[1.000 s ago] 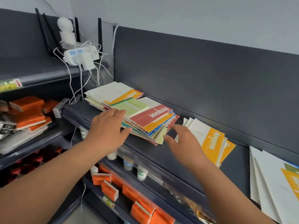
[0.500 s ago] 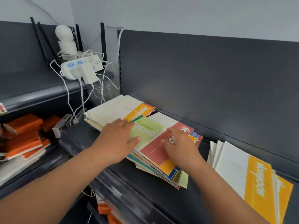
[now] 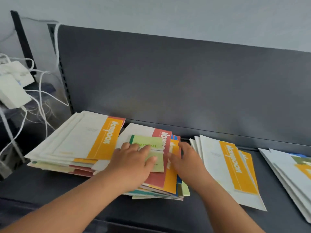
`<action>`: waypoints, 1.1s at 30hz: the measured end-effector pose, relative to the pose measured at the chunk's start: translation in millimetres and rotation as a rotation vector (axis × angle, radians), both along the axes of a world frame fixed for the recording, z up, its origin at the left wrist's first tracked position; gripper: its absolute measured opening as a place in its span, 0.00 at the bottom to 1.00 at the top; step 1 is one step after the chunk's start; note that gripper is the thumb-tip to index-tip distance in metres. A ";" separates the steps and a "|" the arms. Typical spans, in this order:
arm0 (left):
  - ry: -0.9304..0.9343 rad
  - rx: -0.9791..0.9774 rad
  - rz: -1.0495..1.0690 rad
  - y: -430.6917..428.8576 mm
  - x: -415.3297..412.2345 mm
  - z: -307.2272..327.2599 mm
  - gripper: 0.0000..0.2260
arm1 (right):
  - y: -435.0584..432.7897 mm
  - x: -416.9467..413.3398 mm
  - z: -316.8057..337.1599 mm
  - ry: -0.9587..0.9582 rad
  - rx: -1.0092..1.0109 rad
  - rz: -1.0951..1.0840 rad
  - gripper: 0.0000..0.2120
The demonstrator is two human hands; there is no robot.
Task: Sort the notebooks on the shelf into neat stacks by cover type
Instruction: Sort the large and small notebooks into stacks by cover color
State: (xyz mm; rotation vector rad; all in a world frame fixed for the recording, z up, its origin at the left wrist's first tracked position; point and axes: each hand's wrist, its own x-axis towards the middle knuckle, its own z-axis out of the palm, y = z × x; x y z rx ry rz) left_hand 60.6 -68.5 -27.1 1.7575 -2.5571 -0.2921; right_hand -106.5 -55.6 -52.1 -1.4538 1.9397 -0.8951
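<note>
notebooks (image 3: 156,165); mixed covers, skewed stack

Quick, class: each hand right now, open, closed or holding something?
Left hand: open, flat on the green notebook.
Right hand: on the edge of the mixed stack; grip cannot be told.

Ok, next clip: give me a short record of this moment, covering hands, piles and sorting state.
left hand: flat on the small green notebook atop the mixed pile
right hand: on that pile's right edge; grip unclear
left stack: orange-band cover on top, edges uneven
right stack: orange-band covers, fanned
far-right stack: partly out of frame
sorting state: middle pile mixes red, orange, blue, green covers
</note>
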 end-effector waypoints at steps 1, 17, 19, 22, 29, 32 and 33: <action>0.086 0.042 -0.038 -0.2 -2.1 2.6 0.24 | 4.6 1.8 0.6 -0.063 0.009 -0.030 0.11; 0.408 0.057 -0.318 19.9 -38.9 12.6 0.22 | 56.8 -32.9 5.3 -0.404 -0.170 -0.430 0.13; 0.391 -0.029 -0.342 27.0 -60.2 16.8 0.22 | 71.2 -55.0 9.1 -0.396 -0.208 -0.448 0.14; 0.344 -0.114 -0.412 39.8 -98.3 19.4 0.23 | 98.3 -100.6 18.2 -0.391 -0.264 -0.501 0.13; 0.264 -0.170 -0.455 62.8 -180.9 11.7 0.26 | 155.0 -224.5 28.8 -0.479 -0.397 -0.702 0.13; 0.238 -0.180 -0.469 70.2 -215.1 5.6 0.26 | 177.5 -271.9 22.9 -0.525 -0.409 -0.775 0.13; 0.233 -0.180 -0.470 72.6 -225.4 4.0 0.26 | 183.9 -286.7 20.1 -0.541 -0.415 -0.793 0.13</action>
